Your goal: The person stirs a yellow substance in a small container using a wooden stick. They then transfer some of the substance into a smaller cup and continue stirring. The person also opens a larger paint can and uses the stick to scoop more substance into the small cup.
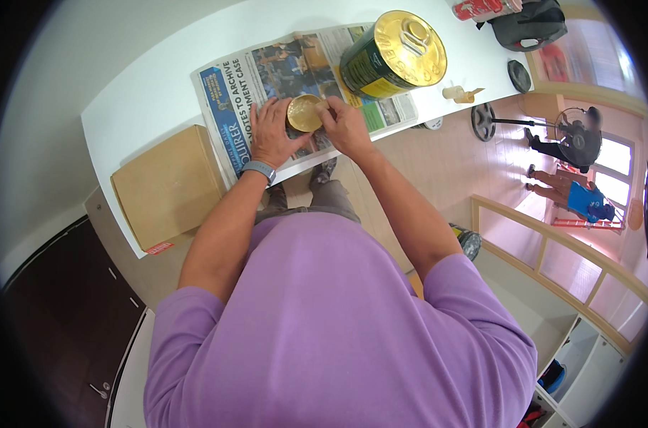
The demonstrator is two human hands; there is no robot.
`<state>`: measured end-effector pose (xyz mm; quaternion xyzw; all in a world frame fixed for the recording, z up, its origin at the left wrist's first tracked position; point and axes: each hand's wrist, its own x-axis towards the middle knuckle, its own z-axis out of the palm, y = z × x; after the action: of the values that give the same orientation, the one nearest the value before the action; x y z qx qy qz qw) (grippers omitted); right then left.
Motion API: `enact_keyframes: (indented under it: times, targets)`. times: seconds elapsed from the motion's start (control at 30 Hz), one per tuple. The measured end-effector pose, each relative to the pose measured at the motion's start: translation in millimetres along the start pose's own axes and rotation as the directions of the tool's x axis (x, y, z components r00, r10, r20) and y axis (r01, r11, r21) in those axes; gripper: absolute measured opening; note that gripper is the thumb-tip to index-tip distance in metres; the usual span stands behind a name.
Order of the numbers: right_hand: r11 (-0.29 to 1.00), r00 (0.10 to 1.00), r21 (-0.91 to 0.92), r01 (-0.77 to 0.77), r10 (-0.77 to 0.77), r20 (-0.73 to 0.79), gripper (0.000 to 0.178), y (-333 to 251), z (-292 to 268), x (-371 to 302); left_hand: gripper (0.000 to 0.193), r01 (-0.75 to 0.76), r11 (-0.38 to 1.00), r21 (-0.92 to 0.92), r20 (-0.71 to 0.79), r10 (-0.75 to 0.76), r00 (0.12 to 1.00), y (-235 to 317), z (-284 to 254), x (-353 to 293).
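Observation:
A small round gold can (304, 113) sits on a spread newspaper (281, 64) at the near edge of the white table. My left hand (268, 137) wraps its left side, fingers along the far left and thumb at the near side. At the can's right rim, my right hand (348, 128) has its fingers curled in a pinch; whatever they hold is too small to make out. Beyond my right hand stands a large dark green and yellow can (370, 71) with a gold top and a capped spout.
A flat brown cardboard box (168, 189) lies to the left. On the table's right are a small pale container with a brush-like tool (463, 94), a round black lid (519, 76) and a dark bag (531, 27). A standing fan (579, 137) and two people are farther right.

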<state>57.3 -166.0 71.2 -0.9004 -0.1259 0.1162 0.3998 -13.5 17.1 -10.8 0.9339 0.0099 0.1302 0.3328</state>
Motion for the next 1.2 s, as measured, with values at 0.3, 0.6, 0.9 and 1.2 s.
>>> enact_keyframes:
  times: [0.3, 0.6, 0.9, 1.2]
  targets:
    - [0.998, 0.999, -0.046, 0.044, -0.045, -0.011, 0.021, -4.2, 6.3, 7.6, 0.092, -0.001, 1.0, 0.008, -0.008, 0.001, 1.0, -3.5, 4.6, 6.0]
    - [0.997, 0.994, -0.064, 0.041, -0.048, -0.099, 0.02, -4.2, -8.1, 13.0, 0.091, -0.008, 0.999, 0.038, 0.014, 0.008, 1.0, -2.4, 1.8, 7.2]
    - [0.986, 0.992, -0.142, 0.084, -0.096, -0.076, 0.019, 12.7, -15.8, 10.5, 0.091, -0.013, 0.999, 0.041, 0.011, 0.012, 1.0, -2.1, 1.6, 7.7]
    - [0.987, 0.997, -0.158, 0.026, -0.036, -0.062, 0.019, 2.3, -10.1, 4.5, 0.091, -0.009, 1.0, 0.015, 0.002, 0.009, 1.0, -1.4, 1.9, 7.1]
